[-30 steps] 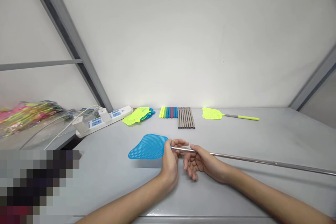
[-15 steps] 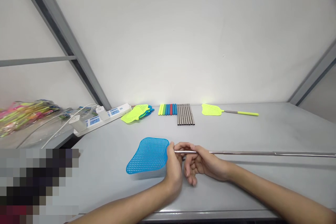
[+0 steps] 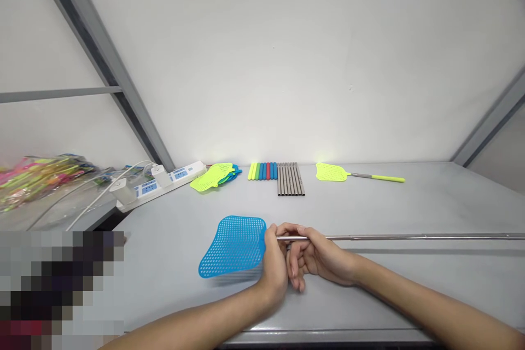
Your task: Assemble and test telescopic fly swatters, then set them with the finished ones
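A blue perforated fly swatter head [image 3: 233, 246] is held just above the table by my left hand [image 3: 274, 262], whose fingers close round its neck. From there a thin telescopic metal rod [image 3: 381, 237] runs right and leaves the view, extended in stepped sections. My right hand [image 3: 318, 254] pinches this rod between thumb and index finger, close beside my left hand; its other fingers curl loosely below. The joint between swatter head and rod is hidden by my left hand.
Along the back lie yellow and blue swatter heads [image 3: 213, 176], several coloured handles [image 3: 262, 170], several metal tubes [image 3: 291, 179] and a yellow fly swatter [image 3: 331, 171]. A white power strip [image 3: 164, 188] stands at the left, near bagged colourful items [image 3: 45, 178]. A grey table [image 3: 164, 262] spreads beneath.
The swatter head has tilted a little, its left corner slightly lower, and the rod's right part has risen slightly. Both hands keep their grip almost in place.
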A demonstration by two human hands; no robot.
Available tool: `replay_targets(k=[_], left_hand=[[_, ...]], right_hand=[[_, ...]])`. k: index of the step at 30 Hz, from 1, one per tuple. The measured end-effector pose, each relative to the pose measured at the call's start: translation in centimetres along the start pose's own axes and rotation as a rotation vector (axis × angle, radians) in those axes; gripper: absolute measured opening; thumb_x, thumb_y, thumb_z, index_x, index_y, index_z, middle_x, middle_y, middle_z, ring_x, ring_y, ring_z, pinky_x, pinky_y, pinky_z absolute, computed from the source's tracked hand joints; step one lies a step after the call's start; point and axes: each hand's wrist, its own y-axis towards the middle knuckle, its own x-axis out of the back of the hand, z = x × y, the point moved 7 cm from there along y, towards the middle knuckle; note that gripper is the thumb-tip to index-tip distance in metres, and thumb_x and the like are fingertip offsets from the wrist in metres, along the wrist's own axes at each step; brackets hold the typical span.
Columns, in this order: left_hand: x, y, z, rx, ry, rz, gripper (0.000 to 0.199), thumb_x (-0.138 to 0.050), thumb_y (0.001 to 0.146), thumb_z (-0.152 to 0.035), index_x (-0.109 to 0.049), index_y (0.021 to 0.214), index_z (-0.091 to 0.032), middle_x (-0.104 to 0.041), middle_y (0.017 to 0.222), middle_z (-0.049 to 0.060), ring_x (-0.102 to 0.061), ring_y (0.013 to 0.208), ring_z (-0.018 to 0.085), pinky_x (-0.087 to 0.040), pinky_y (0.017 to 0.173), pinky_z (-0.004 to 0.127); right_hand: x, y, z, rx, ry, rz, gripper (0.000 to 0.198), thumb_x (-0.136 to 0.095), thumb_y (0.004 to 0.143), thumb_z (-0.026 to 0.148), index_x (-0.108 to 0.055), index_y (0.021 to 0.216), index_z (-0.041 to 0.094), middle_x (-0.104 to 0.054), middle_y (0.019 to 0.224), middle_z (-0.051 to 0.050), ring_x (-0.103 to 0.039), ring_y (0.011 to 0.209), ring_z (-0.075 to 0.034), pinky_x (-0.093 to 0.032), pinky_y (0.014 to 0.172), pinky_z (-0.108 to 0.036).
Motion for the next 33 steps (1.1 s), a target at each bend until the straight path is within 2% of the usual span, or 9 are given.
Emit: replay_targets(k=[4, 8, 16, 20, 24, 27, 29, 33], left_hand=[[-0.3, -0.5, -0.1, 0.028, 0.096, -0.014, 0.051, -0.025, 0.076, -0.045, -0.059, 0.086, -0.009, -0.057, 0.044, 0.004, -0.040, 0.020, 0.012, -0.029, 0.020, 0.021], [-0.6, -0.9, -0.4, 0.022, 0.123, -0.001, 0.053, -0.027, 0.076, -0.043, -0.060, 0.095, -0.007, -0.064, 0.054, 0.008, -0.042, 0.022, 0.012, -0.028, 0.020, 0.020], [-1.0, -0.3, 0.0, 0.128, 0.063, 0.113, 0.056, -0.027, 0.076, -0.050, -0.060, 0.094, -0.009, -0.058, 0.045, 0.004, -0.043, 0.022, 0.014, -0.033, 0.021, 0.023], [-1.0, -0.2, -0.8, 0.064, -0.047, 0.112, 0.057, -0.027, 0.075, -0.057, -0.059, 0.085, -0.010, -0.051, 0.039, 0.001, -0.041, 0.022, 0.014, -0.033, 0.021, 0.023], [-0.7, -0.1, -2.4, -0.092, -0.194, 0.083, 0.058, -0.023, 0.073, -0.063, -0.054, 0.084, -0.015, -0.058, 0.056, 0.002, -0.045, 0.026, 0.014, -0.036, 0.022, 0.027], [-0.3, -0.1, -2.8, -0.177, -0.173, 0.056, 0.039, -0.030, 0.077, -0.051, -0.049, 0.091, -0.020, -0.060, 0.065, 0.000, -0.043, 0.025, 0.012, -0.038, 0.023, 0.027], [-0.3, -0.1, -2.5, -0.201, -0.107, 0.059, 0.031, -0.032, 0.078, -0.042, -0.049, 0.093, -0.020, -0.061, 0.065, 0.000, -0.043, 0.023, 0.011, -0.037, 0.022, 0.026], [-0.4, -0.3, -1.6, -0.154, -0.014, 0.105, 0.035, -0.032, 0.077, -0.040, -0.052, 0.092, -0.016, -0.064, 0.075, 0.007, -0.048, 0.026, 0.012, -0.039, 0.024, 0.026]], right_hand=[[0.0, 0.4, -0.4, -0.003, -0.019, -0.001, 0.050, -0.018, 0.084, 0.047, -0.053, 0.070, 0.014, -0.059, 0.053, -0.003, -0.054, 0.045, -0.013, -0.040, 0.050, -0.027], [0.0, 0.6, -0.9, -0.044, -0.045, 0.000, 0.062, -0.014, 0.084, 0.048, -0.053, 0.054, 0.011, -0.056, 0.047, -0.005, -0.053, 0.044, -0.011, -0.039, 0.050, -0.024], [0.7, 0.6, -0.6, -0.011, -0.042, -0.078, 0.060, -0.020, 0.082, 0.053, -0.057, 0.064, 0.009, -0.057, 0.052, -0.006, -0.052, 0.042, -0.011, -0.040, 0.045, -0.024], [1.0, 0.5, 0.2, 0.061, -0.059, -0.163, 0.044, -0.029, 0.083, 0.048, -0.056, 0.084, 0.014, -0.058, 0.055, -0.001, -0.051, 0.040, -0.010, -0.038, 0.043, -0.022], [1.4, 0.4, 0.7, 0.033, -0.140, -0.198, 0.052, -0.028, 0.082, 0.050, -0.057, 0.066, 0.010, -0.055, 0.050, -0.002, -0.049, 0.041, -0.009, -0.037, 0.042, -0.020], [1.7, 0.4, 0.7, 0.010, -0.153, -0.186, 0.055, -0.028, 0.082, 0.050, -0.057, 0.059, 0.009, -0.054, 0.048, -0.003, -0.048, 0.040, -0.008, -0.037, 0.045, -0.021], [1.7, 0.3, 0.7, 0.012, -0.166, -0.173, 0.056, -0.027, 0.082, 0.049, -0.058, 0.060, 0.009, -0.055, 0.047, -0.004, -0.047, 0.039, -0.008, -0.038, 0.045, -0.021], [1.4, 0.2, 0.3, 0.003, -0.190, -0.131, 0.057, -0.023, 0.081, 0.049, -0.058, 0.061, 0.009, -0.057, 0.047, -0.005, -0.048, 0.036, -0.009, -0.037, 0.040, -0.021]])
